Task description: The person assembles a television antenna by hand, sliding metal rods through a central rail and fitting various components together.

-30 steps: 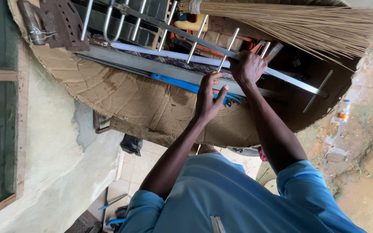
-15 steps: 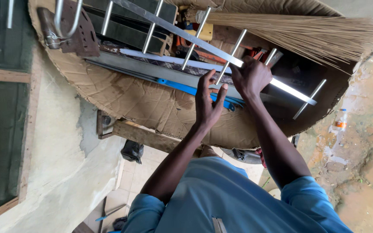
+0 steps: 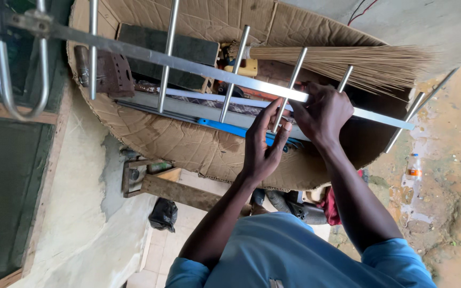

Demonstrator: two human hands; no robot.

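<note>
A long aluminium bar (image 3: 198,68) with several thin cross rods runs from upper left to right above a cardboard sheet (image 3: 188,149). My right hand (image 3: 324,114) grips the bar near its right end. My left hand (image 3: 262,146) is just below and left of it, fingertips pinching one cross rod (image 3: 283,113) where it meets the bar. A looped metal tube (image 3: 6,80) hangs at the bar's far left end.
On the cardboard lie a straw broom (image 3: 348,64), a blue strip (image 3: 230,129), a grey rail (image 3: 188,109), a dark box (image 3: 188,50), a yellow object (image 3: 249,66) and a rusty metal piece (image 3: 110,72). Below are a wooden stool (image 3: 156,184), a black bag (image 3: 164,214) and a plastic bottle (image 3: 413,168).
The view has closed in and the bar now sits lower across the frame. My left hand has gone from lying spread near the blue strip to pinching a cross rod beside my right hand.
</note>
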